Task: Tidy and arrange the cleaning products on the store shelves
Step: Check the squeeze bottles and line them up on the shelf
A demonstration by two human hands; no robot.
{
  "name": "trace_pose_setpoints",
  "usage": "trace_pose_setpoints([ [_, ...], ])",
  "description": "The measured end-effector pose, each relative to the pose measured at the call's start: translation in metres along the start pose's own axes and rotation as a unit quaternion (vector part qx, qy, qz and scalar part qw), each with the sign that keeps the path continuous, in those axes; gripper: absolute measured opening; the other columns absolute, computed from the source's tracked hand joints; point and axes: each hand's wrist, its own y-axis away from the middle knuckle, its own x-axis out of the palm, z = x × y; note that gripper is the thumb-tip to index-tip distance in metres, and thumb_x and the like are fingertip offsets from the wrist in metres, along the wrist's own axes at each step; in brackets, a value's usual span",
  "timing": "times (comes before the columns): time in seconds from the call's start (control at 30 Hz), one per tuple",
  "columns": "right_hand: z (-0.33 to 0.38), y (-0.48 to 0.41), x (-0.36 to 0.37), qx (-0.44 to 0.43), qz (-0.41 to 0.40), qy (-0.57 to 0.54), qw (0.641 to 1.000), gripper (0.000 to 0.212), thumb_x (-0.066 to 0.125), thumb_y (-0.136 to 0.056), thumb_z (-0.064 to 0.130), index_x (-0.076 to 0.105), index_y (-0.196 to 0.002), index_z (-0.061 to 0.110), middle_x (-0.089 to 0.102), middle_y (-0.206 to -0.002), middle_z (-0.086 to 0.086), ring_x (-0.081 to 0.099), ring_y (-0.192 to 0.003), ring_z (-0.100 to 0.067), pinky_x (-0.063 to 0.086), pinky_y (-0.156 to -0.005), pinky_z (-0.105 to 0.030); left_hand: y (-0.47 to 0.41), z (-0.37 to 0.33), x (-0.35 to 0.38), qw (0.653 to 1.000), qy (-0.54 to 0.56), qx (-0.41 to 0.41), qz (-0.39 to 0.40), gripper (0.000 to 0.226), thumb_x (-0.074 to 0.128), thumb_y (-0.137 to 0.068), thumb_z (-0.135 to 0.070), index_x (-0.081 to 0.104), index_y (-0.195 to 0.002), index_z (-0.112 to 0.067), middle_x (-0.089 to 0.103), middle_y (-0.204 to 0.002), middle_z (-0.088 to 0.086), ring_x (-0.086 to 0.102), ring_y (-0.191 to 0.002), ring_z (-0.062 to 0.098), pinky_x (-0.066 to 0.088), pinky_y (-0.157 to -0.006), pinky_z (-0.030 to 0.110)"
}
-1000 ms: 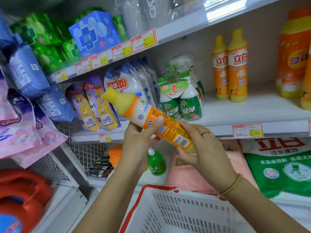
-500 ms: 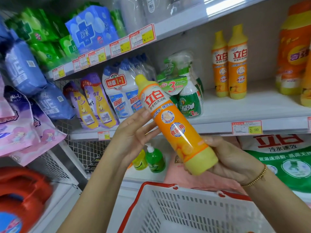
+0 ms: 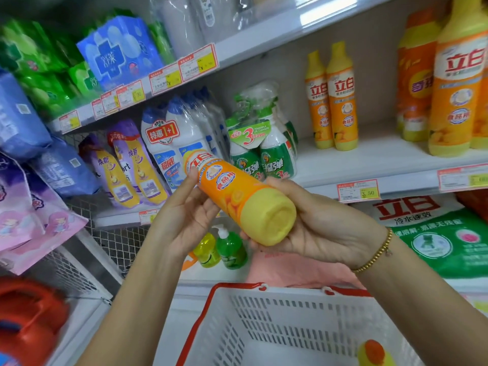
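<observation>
White store shelves (image 3: 369, 159), beige back panel (image 3: 375, 62), wire mesh divider (image 3: 116, 241), paper price tags (image 3: 357, 190)

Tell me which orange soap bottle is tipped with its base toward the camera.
The bottle gripped by the right hand, steadied by the left hand; the shelf pair stands upright.
</observation>
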Motion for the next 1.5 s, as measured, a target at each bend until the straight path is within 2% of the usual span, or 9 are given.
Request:
trace_pose_setpoints([
  [0.13,0.006,0.019,-0.018,-0.009,-0.063,0.097,0.993,0.043,0.054,-0.073,0.038,0.061,-0.103,0.008,0.074,-0.086,-0.01,0.071,-0.072,-0.016,0.06,-0.064,-0.031,0.001,0.004,0.026,0.997,-0.072,-0.016,0.011,0.057,0.069,-0.071,-0.033,0.056,-0.12,-0.007,0.072,-0.104,0.018,0.071,-0.095,0.027,0.061,-0.068,0.037],
  [0.33,0.037,0.063,-0.057,-0.139,-0.107,0.342,0.923,0.045,0.058,-0.081,0.027,0.057,-0.126,0.028,0.07,-0.113,-0.004,0.065,-0.105,-0.02,0.053,-0.086,-0.023,-0.02,0.01,0.09,0.953,-0.267,0.057,0.132,0.032,0.071,-0.073,-0.028,0.062,-0.101,-0.016,0.075,-0.088,0.0,0.072,-0.078,0.013,0.058,-0.065,0.028],
  [0.4,0.05,0.074,-0.074,-0.21,-0.178,0.366,0.889,0.046,0.06,-0.079,0.026,0.056,-0.125,0.035,0.071,-0.099,-0.008,0.064,-0.093,-0.018,0.051,-0.078,-0.017,-0.029,0.015,0.116,0.939,-0.275,0.114,0.172,0.036,0.075,-0.066,-0.019,0.062,-0.099,-0.014,0.075,-0.086,-0.003,0.072,-0.078,0.012,0.057,-0.066,0.026],
  [0.5,0.072,0.077,-0.107,-0.309,-0.268,0.353,0.841,0.048,0.061,-0.083,0.021,0.056,-0.13,0.027,0.07,-0.112,0.0,0.065,-0.103,-0.008,0.051,-0.086,-0.018,-0.051,0.029,0.164,0.914,-0.287,0.192,0.212,0.042,0.082,-0.055,-0.005,0.063,-0.091,-0.014,0.075,-0.079,-0.005,0.071,-0.077,0.011,0.057,-0.068,0.027],
  [0.73,0.09,0.065,-0.169,-0.412,-0.509,0.492,0.574,0.036,0.063,-0.088,0.01,0.062,-0.124,0.014,0.066,-0.117,-0.003,0.063,-0.104,-0.016,0.051,-0.092,-0.034,-0.118,0.083,0.227,0.892,-0.342,0.198,0.218,0.044,0.084,-0.06,-0.006,0.065,-0.099,-0.014,0.074,-0.09,-0.001,0.071,-0.086,0.016,0.055,-0.075,0.032],
  [0.87,0.08,0.059,-0.188,-0.407,-0.539,0.554,0.487,0.05,0.065,-0.085,0.009,0.051,-0.133,0.018,0.057,-0.125,-0.005,0.057,-0.106,-0.021,0.051,-0.087,-0.037,-0.139,0.101,0.235,0.903,-0.332,0.137,0.235,0.051,0.082,-0.055,-0.015,0.064,-0.103,-0.016,0.074,-0.098,0.001,0.069,-0.099,0.022,0.054,-0.089,0.041],
  [1.13,0.072,0.047,-0.212,-0.383,-0.544,0.625,0.408,0.036,0.063,-0.086,0.011,0.061,-0.121,0.015,0.055,-0.12,-0.01,0.059,-0.097,-0.029,0.052,-0.067,-0.035,-0.191,0.12,0.255,0.892,-0.37,0.073,0.249,0.04,0.073,-0.076,0.001,0.06,-0.112,-0.008,0.069,-0.106,0.006,0.066,-0.102,0.021,0.056,-0.087,0.033],
  [1.37,0.061,0.032,-0.226,-0.351,-0.543,0.664,0.376,0.051,0.066,-0.083,0.006,0.056,-0.13,0.022,0.048,-0.13,-0.016,0.056,-0.095,-0.032,0.051,-0.067,-0.035,-0.207,0.143,0.246,0.898,-0.34,0.033,0.277,0.035,0.065,-0.088,-0.01,0.056,-0.121,-0.008,0.069,-0.108,0.004,0.068,-0.096,0.012,0.055,-0.084,0.023],
  [1.5,0.056,0.032,-0.233,-0.358,-0.538,0.668,0.368,0.044,0.055,-0.09,0.013,0.055,-0.132,0.022,0.046,-0.132,-0.015,0.054,-0.104,-0.03,0.051,-0.078,-0.035,-0.204,0.148,0.238,0.888,-0.375,0.075,0.256,0.04,0.073,-0.082,-0.031,0.062,-0.117,-0.017,0.07,-0.113,-0.001,0.066,-0.104,0.013,0.052,-0.094,0.034],
])
